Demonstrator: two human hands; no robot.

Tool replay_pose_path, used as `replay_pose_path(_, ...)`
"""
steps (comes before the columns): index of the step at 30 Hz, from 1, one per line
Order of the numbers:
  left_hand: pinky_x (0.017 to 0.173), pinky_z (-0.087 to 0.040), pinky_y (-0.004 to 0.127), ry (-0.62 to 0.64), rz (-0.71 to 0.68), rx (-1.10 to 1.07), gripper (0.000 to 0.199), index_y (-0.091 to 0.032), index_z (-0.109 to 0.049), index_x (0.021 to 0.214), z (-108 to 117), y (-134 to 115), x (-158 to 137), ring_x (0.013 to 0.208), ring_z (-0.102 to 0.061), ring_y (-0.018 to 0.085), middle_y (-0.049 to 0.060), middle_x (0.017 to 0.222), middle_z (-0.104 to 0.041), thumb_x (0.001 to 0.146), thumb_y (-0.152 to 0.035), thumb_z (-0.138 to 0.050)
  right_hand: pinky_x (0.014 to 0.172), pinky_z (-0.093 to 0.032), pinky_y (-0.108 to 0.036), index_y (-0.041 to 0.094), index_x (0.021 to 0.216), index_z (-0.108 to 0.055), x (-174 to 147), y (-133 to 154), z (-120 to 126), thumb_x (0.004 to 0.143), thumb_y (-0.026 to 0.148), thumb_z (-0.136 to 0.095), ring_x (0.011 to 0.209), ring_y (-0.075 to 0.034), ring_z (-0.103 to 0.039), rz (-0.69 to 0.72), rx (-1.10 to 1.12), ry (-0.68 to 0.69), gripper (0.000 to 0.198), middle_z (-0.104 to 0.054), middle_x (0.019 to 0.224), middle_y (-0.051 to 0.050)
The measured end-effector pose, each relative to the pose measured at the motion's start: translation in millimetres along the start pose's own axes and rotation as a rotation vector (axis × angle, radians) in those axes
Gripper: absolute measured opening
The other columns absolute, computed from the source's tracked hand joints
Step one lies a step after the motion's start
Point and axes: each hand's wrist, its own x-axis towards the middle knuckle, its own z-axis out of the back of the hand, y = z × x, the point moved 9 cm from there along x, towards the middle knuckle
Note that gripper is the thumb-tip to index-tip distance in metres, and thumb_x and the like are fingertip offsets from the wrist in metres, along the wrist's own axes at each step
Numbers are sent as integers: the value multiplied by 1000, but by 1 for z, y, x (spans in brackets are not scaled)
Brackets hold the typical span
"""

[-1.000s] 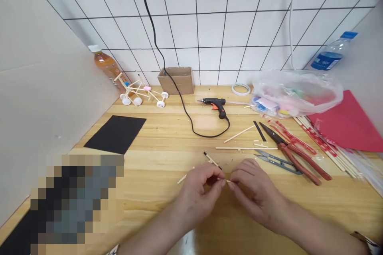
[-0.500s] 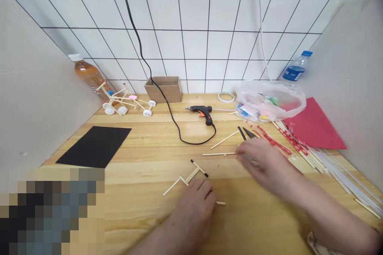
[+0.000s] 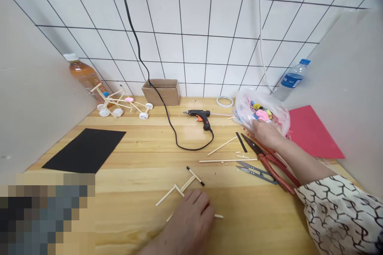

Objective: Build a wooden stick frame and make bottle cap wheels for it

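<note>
Under my left hand (image 3: 194, 213) lies a small frame of joined wooden sticks (image 3: 188, 184), with black tips on its short crosspiece. The fingers are bent and pressed together over the frame, and part of it is hidden beneath them. My right hand (image 3: 266, 133) is at the near side of a clear plastic bag (image 3: 243, 105), with its fingertips hidden among the bag and its contents. Pink, yellow and blue pieces (image 3: 262, 115) show inside the bag. Below the right forearm lie red-handled pliers or shears (image 3: 265, 159) and small metal thread snips (image 3: 254, 171).
A black glue gun (image 3: 200, 114) lies mid-table on its cord. Loose sticks (image 3: 223, 161) lie before it. At the back are a cardboard box (image 3: 163, 93), a tape roll (image 3: 224, 101) and a stick-built car (image 3: 119, 101). Black paper (image 3: 86, 149) is left, red paper (image 3: 317, 131) right.
My right hand has moved away from the tools, up and forward to the plastic bag, uncovering the snips and the red handles. My left hand stays on the stick frame. The view has shifted slightly.
</note>
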Motion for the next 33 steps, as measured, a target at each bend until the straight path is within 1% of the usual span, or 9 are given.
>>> replay_pose_path(3,62,-39,31,-21,-13,-5,14,-17,-50,68,-1,-1,-2,69,-47,18,4,71,-54,77,-6,-52,84,-46,-40,17,106,-59,-9,-3,-7,86,26,-54,99,-22,-56,9,-14,-31,23,-58,111,-9)
replay_pose_path(7,62,-38,31,-45,-19,-5,15,-17,-50,68,-2,-1,-3,69,-46,18,4,72,-54,77,-6,-51,80,-43,-33,15,99,-64,1,-35,13,81,14,-45,99,-25,-56,-58,9,-135,27,-62,106,-12)
replay_pose_path(9,62,-38,31,-48,-17,-9,14,-17,-51,69,-2,-1,-3,70,-47,18,4,73,-54,78,-5,-50,75,-43,-34,13,102,-63,9,-54,22,78,17,-46,97,-27,-57,-125,14,-182,30,-62,105,-15)
replay_pose_path(11,62,-39,31,-42,-18,-11,14,-17,-50,69,-2,-1,-3,70,-47,18,5,74,-54,78,-5,-50,68,-43,-34,12,97,-64,17,-66,23,75,22,-50,91,-29,-59,-169,23,-191,28,-64,100,-16)
replay_pose_path(14,62,-39,30,-53,-39,-2,16,-17,-50,68,-1,-2,-3,69,-46,18,4,73,-54,79,-5,-48,60,-41,-32,14,88,-64,24,-74,14,71,28,-56,80,-27,-61,-197,47,-170,24,-67,87,-14)
replay_pose_path(19,61,-40,30,-64,-52,18,17,-17,-50,68,-4,-1,-5,69,-46,18,5,72,-53,80,-6,-47,56,-40,-33,13,93,-61,22,-79,5,71,29,-56,69,-27,-60,-247,94,-190,28,-66,73,-14)
replay_pose_path(26,62,-41,30,-44,-45,10,16,-17,-51,69,-6,1,-5,69,-47,17,4,73,-54,78,-4,-48,65,-42,-37,15,89,-61,5,-68,19,67,22,-57,75,-28,-59,-175,283,-292,24,-63,75,-11)
replay_pose_path(29,61,-42,29,-48,-50,10,14,-17,-51,69,-4,0,-3,69,-48,18,4,73,-55,77,-5,-50,67,-45,-36,16,96,-58,-5,-52,28,68,22,-55,73,-23,-58,-91,446,-338,29,-63,78,-8)
replay_pose_path(33,60,-44,30,-75,-33,-10,12,-17,-53,71,3,-1,-1,68,-50,19,5,73,-58,77,-7,-50,68,-50,-33,19,96,-53,-23,-17,43,72,32,-55,75,-19,-60,88,705,-339,28,-62,89,-7)
